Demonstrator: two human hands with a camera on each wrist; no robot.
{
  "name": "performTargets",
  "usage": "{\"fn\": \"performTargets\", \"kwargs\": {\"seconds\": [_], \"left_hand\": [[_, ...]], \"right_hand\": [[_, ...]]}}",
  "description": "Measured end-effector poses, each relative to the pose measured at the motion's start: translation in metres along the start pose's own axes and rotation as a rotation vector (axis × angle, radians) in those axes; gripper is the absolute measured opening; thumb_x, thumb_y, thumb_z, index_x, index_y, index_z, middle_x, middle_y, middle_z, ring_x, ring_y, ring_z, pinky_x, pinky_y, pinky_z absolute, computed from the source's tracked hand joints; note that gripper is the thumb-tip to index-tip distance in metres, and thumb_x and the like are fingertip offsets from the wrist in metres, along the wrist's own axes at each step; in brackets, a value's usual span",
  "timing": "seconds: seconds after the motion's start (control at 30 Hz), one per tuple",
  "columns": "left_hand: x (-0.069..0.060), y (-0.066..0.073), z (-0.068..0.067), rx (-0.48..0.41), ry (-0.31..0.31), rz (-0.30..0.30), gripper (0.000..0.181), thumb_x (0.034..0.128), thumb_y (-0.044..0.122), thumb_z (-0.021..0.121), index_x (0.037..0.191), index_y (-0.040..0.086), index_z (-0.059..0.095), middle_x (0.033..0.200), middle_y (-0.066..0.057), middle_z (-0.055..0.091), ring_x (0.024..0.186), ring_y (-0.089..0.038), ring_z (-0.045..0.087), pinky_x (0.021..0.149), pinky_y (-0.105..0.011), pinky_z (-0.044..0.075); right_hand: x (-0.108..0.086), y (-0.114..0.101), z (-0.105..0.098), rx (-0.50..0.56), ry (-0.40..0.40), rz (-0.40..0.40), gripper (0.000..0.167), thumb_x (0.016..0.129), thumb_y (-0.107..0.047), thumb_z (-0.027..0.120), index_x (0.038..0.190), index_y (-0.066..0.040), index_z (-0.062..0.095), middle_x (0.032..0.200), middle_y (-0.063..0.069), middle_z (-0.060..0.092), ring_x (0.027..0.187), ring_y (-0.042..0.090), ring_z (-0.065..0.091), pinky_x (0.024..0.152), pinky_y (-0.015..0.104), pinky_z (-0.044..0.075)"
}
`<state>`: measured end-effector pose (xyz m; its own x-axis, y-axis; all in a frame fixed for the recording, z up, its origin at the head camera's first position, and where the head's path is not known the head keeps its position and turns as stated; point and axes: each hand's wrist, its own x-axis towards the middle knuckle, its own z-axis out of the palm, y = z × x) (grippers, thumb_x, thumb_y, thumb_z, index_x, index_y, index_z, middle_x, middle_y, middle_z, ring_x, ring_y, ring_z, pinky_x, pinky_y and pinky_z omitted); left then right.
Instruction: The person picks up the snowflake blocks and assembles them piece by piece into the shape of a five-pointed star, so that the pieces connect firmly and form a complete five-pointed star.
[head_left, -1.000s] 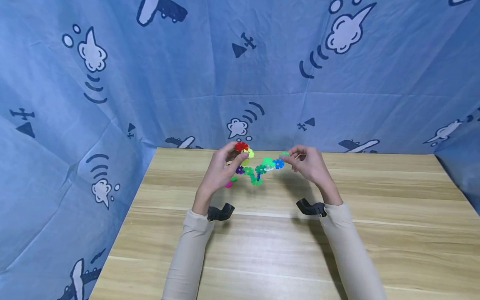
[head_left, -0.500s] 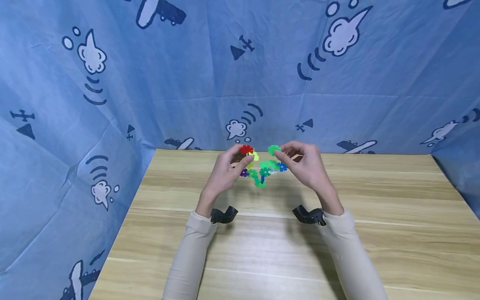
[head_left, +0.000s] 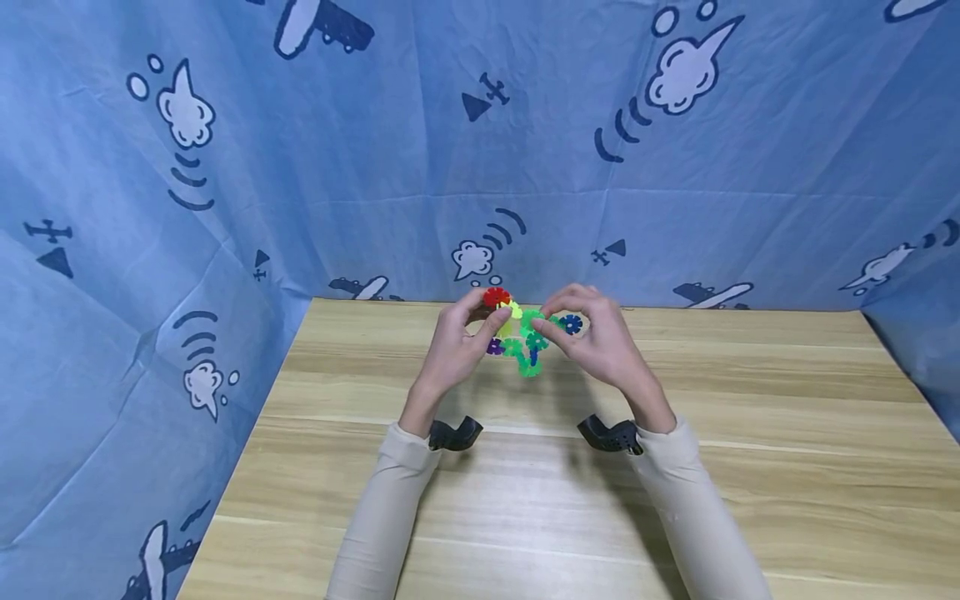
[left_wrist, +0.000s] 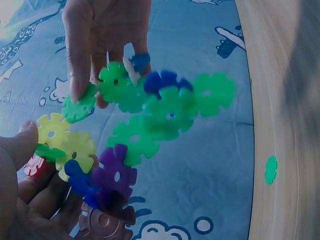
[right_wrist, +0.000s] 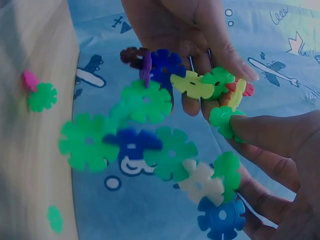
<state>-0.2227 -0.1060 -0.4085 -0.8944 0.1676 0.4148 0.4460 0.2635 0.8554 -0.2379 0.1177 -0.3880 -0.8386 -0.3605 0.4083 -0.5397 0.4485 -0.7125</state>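
My left hand (head_left: 459,342) holds a chain of interlocking snowflake discs by its yellow end, where a red disc (head_left: 496,297) and a yellow disc (left_wrist: 52,129) show. From there the chain runs through blue, a purple disc (left_wrist: 115,172) and several green discs to a white disc (right_wrist: 201,184) and a lighter blue disc (right_wrist: 222,218). Between thumb and index finger my right hand (head_left: 600,342) pinches a single green disc (right_wrist: 226,122). In the right wrist view that disc meets the edge of a yellow one (right_wrist: 237,95); whether their slots are joined, I cannot tell.
On the wooden table (head_left: 525,517) lie a pink disc (right_wrist: 30,81) against a green disc (right_wrist: 42,97), and another loose green disc (right_wrist: 55,219). A blue printed curtain (head_left: 375,167) hangs behind the table. A black wrist mount (head_left: 456,433) juts inward from each wrist.
My right hand has moved left with the green disc, up to the yellow end of the chain. The left hand and chain have shifted slightly right.
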Motion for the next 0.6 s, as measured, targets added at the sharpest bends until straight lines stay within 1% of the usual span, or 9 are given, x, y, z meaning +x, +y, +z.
{"fn": "performTargets", "kwargs": {"seconds": [0.13,0.23,0.33,0.4,0.5,0.6], "left_hand": [[-0.0005,0.0011,0.0008,-0.014,0.001,-0.012,0.022,0.1048,0.025,0.065,0.118,0.008,0.069,0.110,-0.010,0.073,0.106,-0.023,0.072,0.098,-0.038,0.061],[-0.0008,0.0008,0.0010,-0.029,-0.005,-0.019,0.023,0.1045,0.025,0.065,0.120,0.008,0.069,0.112,-0.010,0.073,0.107,-0.023,0.072,0.098,-0.041,0.061],[-0.0011,-0.0005,0.0004,-0.052,-0.013,-0.026,0.023,0.1034,0.023,0.067,0.121,0.008,0.069,0.114,-0.011,0.073,0.109,-0.024,0.072,0.100,-0.040,0.060],[-0.0014,-0.0009,-0.0005,-0.063,-0.018,-0.026,0.024,0.1019,0.021,0.069,0.122,0.008,0.070,0.116,-0.011,0.074,0.111,-0.023,0.072,0.103,-0.038,0.059],[-0.0020,-0.0003,-0.0025,-0.078,-0.026,-0.021,0.027,0.0993,0.019,0.073,0.123,0.008,0.071,0.117,-0.010,0.074,0.112,-0.023,0.073,0.106,-0.035,0.057],[-0.0020,0.0019,-0.0044,-0.081,-0.038,-0.017,0.030,0.0983,0.020,0.074,0.125,0.008,0.071,0.119,-0.009,0.075,0.114,-0.021,0.073,0.108,-0.033,0.056]], "right_hand": [[-0.0004,-0.0009,0.0018,0.010,-0.002,-0.002,0.012,0.092,-0.018,0.082,0.096,-0.007,0.080,0.102,0.009,0.076,0.109,0.031,0.064,0.112,0.055,0.042],[-0.0006,-0.0012,0.0034,0.012,0.009,-0.010,0.011,0.092,-0.017,0.081,0.096,-0.007,0.079,0.099,0.010,0.078,0.107,0.032,0.068,0.124,0.058,0.033],[-0.0008,-0.0014,0.0048,0.018,0.028,-0.024,0.011,0.092,-0.016,0.080,0.096,-0.005,0.079,0.096,0.012,0.078,0.102,0.033,0.071,0.128,0.059,0.028],[-0.0012,-0.0009,0.0060,0.020,0.040,-0.041,0.010,0.093,-0.014,0.080,0.096,-0.005,0.079,0.095,0.013,0.078,0.099,0.032,0.071,0.129,0.059,0.025],[-0.0010,-0.0009,0.0073,0.023,0.061,-0.074,0.009,0.093,-0.013,0.079,0.095,-0.004,0.079,0.093,0.012,0.078,0.095,0.030,0.069,0.128,0.059,0.026],[-0.0004,-0.0010,0.0082,0.023,0.080,-0.103,0.006,0.093,-0.012,0.079,0.094,-0.005,0.079,0.091,0.011,0.078,0.092,0.028,0.068,0.127,0.059,0.030]]}}
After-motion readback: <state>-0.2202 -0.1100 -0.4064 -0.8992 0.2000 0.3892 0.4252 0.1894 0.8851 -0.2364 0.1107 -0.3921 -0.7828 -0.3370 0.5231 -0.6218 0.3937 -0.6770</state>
